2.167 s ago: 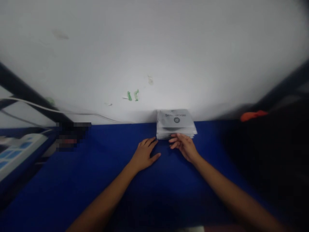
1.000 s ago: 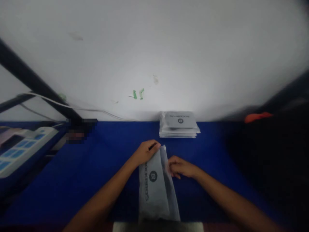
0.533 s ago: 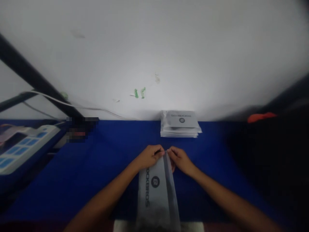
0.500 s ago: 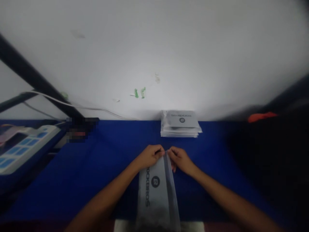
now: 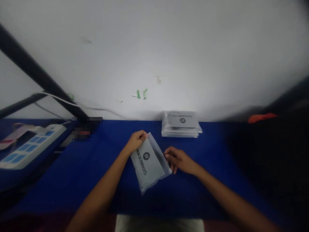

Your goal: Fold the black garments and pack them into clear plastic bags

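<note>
My left hand (image 5: 138, 141) pinches the upper corner of a frosted plastic zip bag (image 5: 147, 166) printed with a round logo and ROCKBROS. The bag is tilted over the blue table, its clear strip facing right. My right hand (image 5: 178, 159) is beside that strip, fingers curled and a little apart, with nothing visible in them; whether a fingertip touches the bag's edge I cannot tell. Farther back, a stack of similar printed bags (image 5: 182, 124) lies against the wall.
A white power strip (image 5: 32, 146) with blue sockets lies at the left, near a phone-like object (image 5: 15, 137). A white cable (image 5: 106, 110) runs along the wall (image 5: 205, 64). Black frame bars (image 5: 31, 61) stand at the left. An orange item (image 5: 262, 118) rests on something dark at the right.
The bag has lifted and turned from nearly upright to slanted, moving forward and left with my left hand. My right hand has come off the bag's top corner. The view has shifted slightly.
</note>
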Demonstrator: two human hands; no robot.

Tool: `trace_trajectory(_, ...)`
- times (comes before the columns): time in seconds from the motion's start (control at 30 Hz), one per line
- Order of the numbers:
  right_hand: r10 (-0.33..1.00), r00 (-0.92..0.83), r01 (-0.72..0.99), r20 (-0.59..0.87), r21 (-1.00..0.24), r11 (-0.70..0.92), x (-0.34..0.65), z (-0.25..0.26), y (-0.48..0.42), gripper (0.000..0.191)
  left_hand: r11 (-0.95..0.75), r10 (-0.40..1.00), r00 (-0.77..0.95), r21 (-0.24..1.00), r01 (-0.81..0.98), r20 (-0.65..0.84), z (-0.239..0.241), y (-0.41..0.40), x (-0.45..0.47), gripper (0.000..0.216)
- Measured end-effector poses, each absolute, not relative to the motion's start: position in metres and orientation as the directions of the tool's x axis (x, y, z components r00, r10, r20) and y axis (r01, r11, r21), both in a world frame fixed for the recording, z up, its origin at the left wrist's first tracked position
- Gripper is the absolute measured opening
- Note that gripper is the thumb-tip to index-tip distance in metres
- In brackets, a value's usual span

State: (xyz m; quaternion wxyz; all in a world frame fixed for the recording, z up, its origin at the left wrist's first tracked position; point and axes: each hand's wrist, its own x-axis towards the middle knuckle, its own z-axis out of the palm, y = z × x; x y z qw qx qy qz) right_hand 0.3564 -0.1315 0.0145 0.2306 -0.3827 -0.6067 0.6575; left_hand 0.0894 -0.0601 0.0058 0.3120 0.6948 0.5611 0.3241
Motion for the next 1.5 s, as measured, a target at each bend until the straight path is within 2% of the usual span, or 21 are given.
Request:
trace_trajectory(0.17,0.808,-0.580,0.116,-0.103,-0.992,-0.044,0.354,0.012,-0.132,0.031,-0.217,0.967,0.233,0.800,0.559,0.100,0.007,-0.071,0.111,0.028)
trace_trajectory(0.3,0.867,-0.497,0.170,0.019,-0.978,0.119,0.354,0.011,-0.130,0.018,-0.230,0.964,0.245,0.803,0.549,0.108,0.014,-0.080,0.119,0.027)
trace_trajectory(0.4,0.889,-0.458,0.119,0.028,-0.989,0.093,0.354,0.013,-0.128,0.018,-0.253,0.960,0.246,0.800,0.543,0.136,0.020,-0.085,0.122,0.028)
trace_trajectory(0.5,0.853,-0.522,0.082,-0.028,-0.996,0.018,0.354,0.018,-0.129,0.024,-0.281,0.955,0.242,0.792,0.542,0.173,0.021,-0.087,0.123,0.027)
trace_trajectory(0.63,0.756,-0.636,0.128,-0.154,-0.987,-0.094,0.354,0.024,-0.132,0.035,-0.295,0.952,0.245,0.771,0.564,0.185,0.022,-0.090,0.127,0.025)
trace_trajectory(0.8,0.718,-0.627,0.197,-0.302,-0.953,-0.229,0.361,0.032,-0.133,0.046,-0.308,0.949,0.247,0.734,0.606,0.196,0.024,-0.093,0.129,0.024)
trace_trajectory(0.93,0.651,-0.692,0.208,-0.313,-0.949,-0.236,0.367,0.037,-0.128,0.044,-0.323,0.945,0.249,0.707,0.630,0.210,0.026,-0.095,0.128,0.024)
trace_trajectory(1.13,0.625,-0.667,0.292,-0.406,-0.914,-0.282,0.374,0.033,-0.120,0.046,-0.323,0.946,0.222,0.687,0.651,0.235,0.031,-0.099,0.134,0.022)
trace_trajectory(1.3,0.560,-0.812,0.193,-0.164,-0.981,-0.008,0.362,0.036,-0.130,0.022,-0.357,0.931,0.181,0.694,0.625,0.316,0.038,-0.114,0.144,0.022)
trace_trajectory(1.4,0.599,-0.797,0.145,-0.075,-0.987,0.070,0.356,0.038,-0.134,0.016,-0.364,0.923,0.137,0.702,0.613,0.359,0.040,-0.119,0.144,0.022)
trace_trajectory(1.5,0.675,-0.738,0.100,0.004,-0.988,0.116,0.356,0.036,-0.130,0.019,-0.322,0.919,0.012,0.733,0.599,0.393,0.036,-0.113,0.138,0.019)
